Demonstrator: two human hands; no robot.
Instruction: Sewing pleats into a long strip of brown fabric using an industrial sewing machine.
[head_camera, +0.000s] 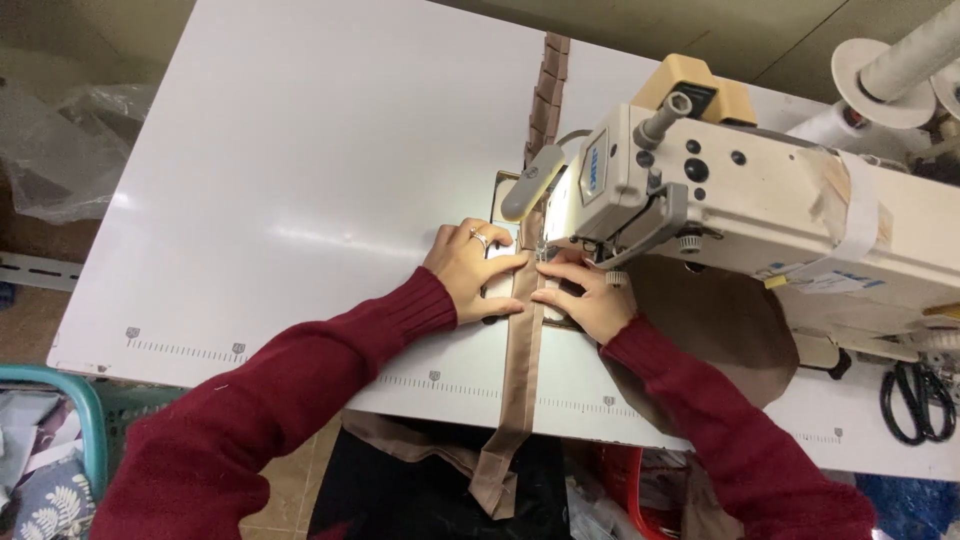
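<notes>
You're working at the sewing machine (740, 190), both hands down on a long brown fabric strip (522, 350) that is running across the white tabletop (300, 180) toward the machine's needle area.

Your left hand (475, 270) is lying flat on the left side of the strip, just in front of the machine head, fingers stretched out and pressing the cloth to the tabletop; nothing is clenched in it. There's a ring on one finger.

Your right hand (585, 295) is sitting on the right side of the strip, right under the machine head, fingertips pinching or pressing the strip's edge. I can't tell whether it's gripping or only pressing.

Strip layout, relative to the machine:
- The near end is hanging off the tabletop's front edge toward you, folded and drooping.
- The middle is lying straight between your two hands.
- Behind the needle, the stitched brown strip (547, 90) is trailing away across the tabletop to the far edge.

A larger brown cloth piece (720, 325) is lying under the machine arm, right of your right hand. Black scissors (915, 400) are lying on the tabletop right of the machine, well apart from your hands. White thread cones (890, 70) are standing behind the machine. A teal basket (70, 420) is sitting on the floor, far left of the machine.
</notes>
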